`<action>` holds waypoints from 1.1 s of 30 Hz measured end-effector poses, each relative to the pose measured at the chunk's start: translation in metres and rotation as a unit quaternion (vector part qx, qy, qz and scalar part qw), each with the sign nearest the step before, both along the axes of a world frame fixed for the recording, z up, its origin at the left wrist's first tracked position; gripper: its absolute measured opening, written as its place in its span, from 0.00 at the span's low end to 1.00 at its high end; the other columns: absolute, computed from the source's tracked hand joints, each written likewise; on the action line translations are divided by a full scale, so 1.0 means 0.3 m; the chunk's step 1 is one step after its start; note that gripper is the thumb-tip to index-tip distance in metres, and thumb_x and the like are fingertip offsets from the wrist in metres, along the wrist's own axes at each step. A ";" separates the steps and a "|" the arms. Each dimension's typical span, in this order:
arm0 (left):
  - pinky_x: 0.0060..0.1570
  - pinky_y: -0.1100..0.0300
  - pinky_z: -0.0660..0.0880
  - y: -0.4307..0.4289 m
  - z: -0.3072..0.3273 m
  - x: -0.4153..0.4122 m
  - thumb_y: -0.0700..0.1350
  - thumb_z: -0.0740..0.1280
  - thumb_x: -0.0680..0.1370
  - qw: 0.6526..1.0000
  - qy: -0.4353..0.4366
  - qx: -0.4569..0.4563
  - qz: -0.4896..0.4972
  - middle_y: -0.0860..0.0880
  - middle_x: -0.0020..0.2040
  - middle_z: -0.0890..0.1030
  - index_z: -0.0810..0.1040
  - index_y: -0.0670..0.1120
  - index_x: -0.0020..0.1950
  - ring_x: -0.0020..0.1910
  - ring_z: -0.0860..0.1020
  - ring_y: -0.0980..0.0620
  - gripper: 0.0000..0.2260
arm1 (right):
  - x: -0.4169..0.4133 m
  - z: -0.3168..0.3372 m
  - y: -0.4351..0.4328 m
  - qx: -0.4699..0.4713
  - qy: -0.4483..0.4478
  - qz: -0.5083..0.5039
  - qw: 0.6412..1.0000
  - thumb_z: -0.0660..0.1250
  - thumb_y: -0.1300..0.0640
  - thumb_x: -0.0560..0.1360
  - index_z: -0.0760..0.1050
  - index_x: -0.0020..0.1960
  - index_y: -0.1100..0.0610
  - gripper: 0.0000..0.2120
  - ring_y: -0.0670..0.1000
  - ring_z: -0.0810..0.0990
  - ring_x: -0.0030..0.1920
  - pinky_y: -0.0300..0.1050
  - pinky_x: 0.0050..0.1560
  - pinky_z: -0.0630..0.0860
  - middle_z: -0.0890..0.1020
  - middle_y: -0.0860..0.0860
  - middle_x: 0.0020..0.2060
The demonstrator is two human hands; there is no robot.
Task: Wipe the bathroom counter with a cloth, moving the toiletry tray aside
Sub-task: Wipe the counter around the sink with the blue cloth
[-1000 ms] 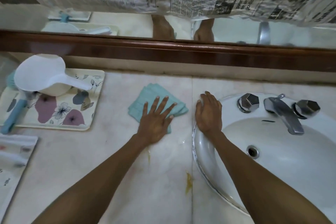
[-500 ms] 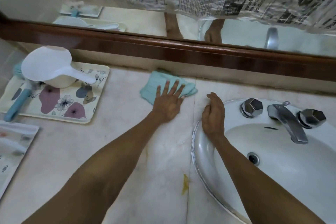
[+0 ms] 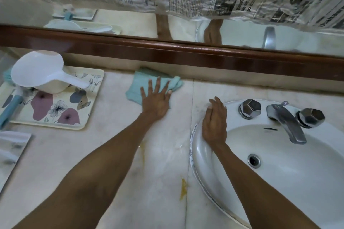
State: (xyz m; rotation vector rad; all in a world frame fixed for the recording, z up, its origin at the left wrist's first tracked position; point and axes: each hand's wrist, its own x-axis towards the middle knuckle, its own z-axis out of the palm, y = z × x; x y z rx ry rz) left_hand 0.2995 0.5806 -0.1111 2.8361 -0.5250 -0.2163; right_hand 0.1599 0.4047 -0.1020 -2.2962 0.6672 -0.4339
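A folded teal cloth [image 3: 138, 87] lies on the pale marble counter [image 3: 104, 154], up against the back wall ledge. My left hand [image 3: 156, 100] presses flat on the cloth with fingers spread. My right hand [image 3: 215, 121] rests flat on the left rim of the white sink [image 3: 279, 173], holding nothing. At the far left sits the floral toiletry tray [image 3: 74, 115], carrying a white plastic scoop [image 3: 39, 72] and a blue-handled brush [image 3: 10, 109].
A chrome faucet [image 3: 284, 121] with two faceted knobs stands at the sink's back. A brown wooden ledge [image 3: 186, 57] and a mirror partly covered with newspaper rise behind the counter. Yellow stains [image 3: 183, 189] mark the counter seam. A flat pale object [image 3: 11, 154] lies at the left edge.
My left hand has pushed the cloth away from me, toward the back wall ledge. My right hand has stayed on the sink rim.
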 end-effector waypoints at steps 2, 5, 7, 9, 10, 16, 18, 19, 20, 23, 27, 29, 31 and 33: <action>0.75 0.35 0.46 -0.099 -0.006 -0.082 0.60 0.42 0.82 0.997 -0.012 -0.002 -0.071 0.50 0.81 0.56 0.59 0.58 0.79 0.80 0.52 0.42 0.26 | -0.003 0.005 -0.006 0.062 -0.050 -0.031 0.996 0.50 0.55 0.84 0.72 0.68 0.59 0.18 0.51 0.66 0.74 0.50 0.77 0.58 0.72 0.53 0.72; 0.75 0.37 0.46 -0.078 -0.013 -0.196 0.58 0.45 0.84 0.986 -0.023 -0.004 -0.163 0.52 0.82 0.53 0.56 0.60 0.80 0.81 0.49 0.45 0.23 | -0.009 0.008 -0.010 0.081 -0.073 -0.046 0.993 0.51 0.55 0.84 0.72 0.67 0.59 0.18 0.52 0.68 0.73 0.50 0.74 0.63 0.73 0.53 0.71; 0.76 0.40 0.48 0.023 -0.004 -0.291 0.58 0.46 0.85 0.977 -0.039 0.005 -0.210 0.53 0.82 0.52 0.55 0.61 0.80 0.81 0.48 0.47 0.22 | -0.008 0.012 -0.008 0.082 -0.079 -0.049 0.992 0.51 0.56 0.83 0.73 0.67 0.59 0.18 0.52 0.69 0.72 0.49 0.73 0.64 0.74 0.53 0.70; 0.77 0.43 0.45 0.127 0.011 -0.390 0.58 0.47 0.85 0.966 -0.037 0.013 -0.255 0.54 0.82 0.50 0.53 0.62 0.80 0.81 0.46 0.49 0.22 | -0.005 0.013 -0.005 0.084 -0.073 -0.051 0.993 0.51 0.56 0.83 0.73 0.66 0.59 0.18 0.52 0.69 0.72 0.49 0.73 0.64 0.74 0.53 0.70; 0.77 0.44 0.44 0.165 0.018 -0.418 0.58 0.47 0.85 0.962 -0.033 0.014 -0.272 0.55 0.82 0.49 0.53 0.62 0.80 0.81 0.46 0.50 0.22 | -0.005 0.013 -0.003 0.083 -0.067 -0.053 0.993 0.51 0.56 0.84 0.73 0.66 0.58 0.17 0.52 0.69 0.72 0.50 0.73 0.64 0.74 0.53 0.70; 0.76 0.41 0.48 0.011 0.005 -0.241 0.59 0.46 0.84 0.972 -0.029 0.020 -0.234 0.54 0.82 0.54 0.55 0.63 0.79 0.81 0.51 0.48 0.22 | 0.000 0.009 0.002 0.063 -0.059 -0.049 0.995 0.52 0.57 0.83 0.74 0.65 0.59 0.17 0.53 0.70 0.71 0.56 0.73 0.65 0.75 0.53 0.69; 0.76 0.40 0.46 -0.080 0.004 -0.178 0.59 0.45 0.84 0.983 -0.011 0.020 -0.181 0.53 0.82 0.53 0.53 0.63 0.79 0.81 0.50 0.47 0.23 | -0.004 0.007 0.001 0.065 -0.061 -0.050 0.995 0.51 0.56 0.83 0.74 0.66 0.59 0.18 0.52 0.70 0.71 0.55 0.73 0.64 0.75 0.53 0.69; 0.76 0.40 0.45 -0.101 0.004 -0.166 0.59 0.45 0.84 0.986 -0.010 0.021 -0.166 0.53 0.82 0.52 0.53 0.62 0.80 0.81 0.49 0.47 0.23 | -0.003 0.006 -0.001 0.067 -0.063 -0.052 0.994 0.51 0.55 0.83 0.73 0.66 0.59 0.18 0.52 0.70 0.71 0.54 0.73 0.64 0.75 0.53 0.69; 0.76 0.40 0.44 -0.103 0.003 -0.171 0.59 0.45 0.84 0.986 -0.010 0.019 -0.164 0.52 0.82 0.52 0.53 0.62 0.80 0.81 0.49 0.47 0.23 | -0.003 0.005 -0.004 0.070 -0.066 -0.054 0.994 0.51 0.54 0.83 0.73 0.66 0.59 0.19 0.52 0.70 0.71 0.52 0.74 0.64 0.75 0.53 0.69; 0.76 0.41 0.45 0.014 0.001 -0.302 0.58 0.47 0.85 0.975 -0.016 0.000 -0.223 0.53 0.82 0.52 0.55 0.62 0.79 0.81 0.48 0.48 0.22 | -0.003 0.005 -0.006 0.073 -0.076 -0.060 0.993 0.51 0.53 0.82 0.74 0.65 0.60 0.20 0.53 0.72 0.70 0.45 0.72 0.65 0.76 0.53 0.68; 0.77 0.45 0.43 0.226 0.024 -0.497 0.58 0.48 0.85 0.953 -0.003 0.009 -0.303 0.55 0.82 0.48 0.52 0.62 0.80 0.81 0.44 0.50 0.22 | -0.009 0.019 0.009 0.074 -0.058 -0.055 0.994 0.51 0.53 0.82 0.74 0.66 0.59 0.19 0.53 0.70 0.71 0.54 0.74 0.64 0.75 0.53 0.69; 0.77 0.44 0.45 0.248 0.027 -0.476 0.59 0.48 0.85 0.943 -0.006 0.022 -0.333 0.55 0.82 0.50 0.53 0.63 0.79 0.81 0.46 0.50 0.21 | -0.012 0.022 0.018 0.054 -0.031 -0.043 0.997 0.51 0.52 0.82 0.74 0.66 0.59 0.20 0.52 0.69 0.72 0.54 0.76 0.60 0.75 0.53 0.69; 0.77 0.43 0.48 0.215 0.026 -0.396 0.59 0.47 0.85 0.934 -0.009 0.034 -0.356 0.55 0.82 0.51 0.54 0.63 0.79 0.81 0.48 0.50 0.21 | -0.011 0.020 0.022 0.020 0.000 -0.020 1.000 0.49 0.51 0.82 0.74 0.66 0.60 0.22 0.52 0.68 0.73 0.51 0.78 0.55 0.74 0.54 0.70; 0.77 0.44 0.48 0.154 0.023 -0.277 0.60 0.47 0.85 0.943 0.012 0.025 -0.333 0.54 0.82 0.51 0.53 0.63 0.79 0.81 0.49 0.49 0.22 | -0.008 0.018 0.022 -0.002 0.019 -0.003 1.000 0.47 0.50 0.82 0.74 0.67 0.60 0.24 0.52 0.67 0.73 0.50 0.79 0.51 0.74 0.55 0.70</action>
